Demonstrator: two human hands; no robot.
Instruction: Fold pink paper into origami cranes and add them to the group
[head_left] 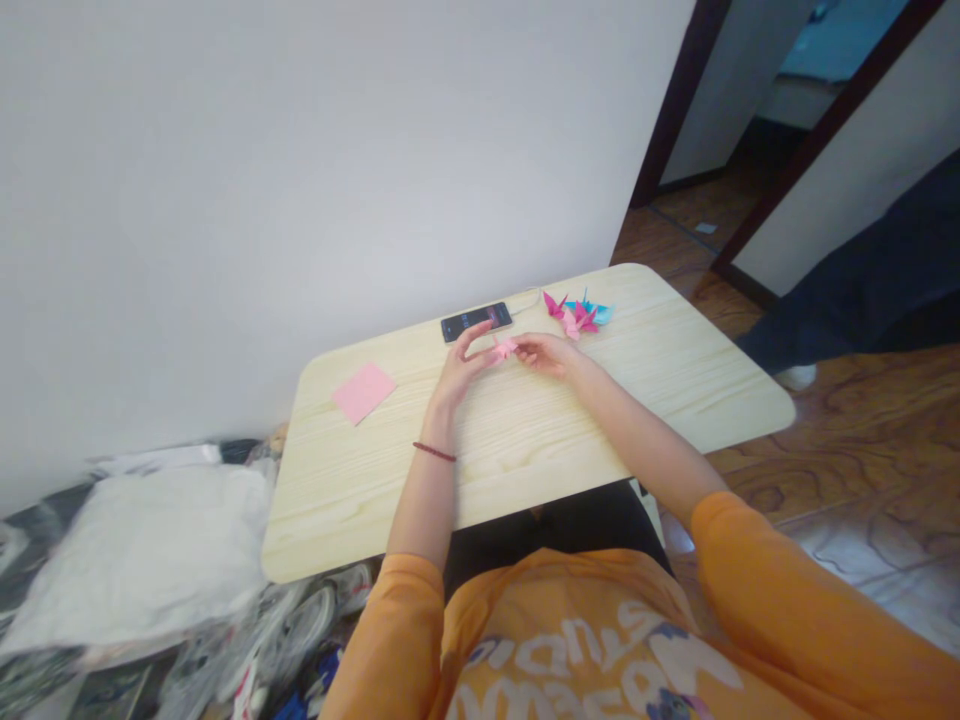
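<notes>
A small light-pink folded paper crane [505,348] is between my two hands, above the middle of the table. My right hand [546,354] pinches its right side with the fingertips, the other fingers curled in. My left hand [459,368] has its thumb and fingers spread wide, and one fingertip meets the crane's left side. Fine folds are too small to make out. To the right of my hands is a cluster of finished cranes: a dark-pink crane [555,306], a blue crane [600,312] and more pink ones. A square pink paper sheet [364,392] lies flat at the left.
A phone [453,329] with a lit screen and a white cable lies at the back of the pale wooden table [517,440], near the wall. White bags [150,550] and wrapped items crowd the floor at left. A person's dark-clothed leg [847,280] is at the right.
</notes>
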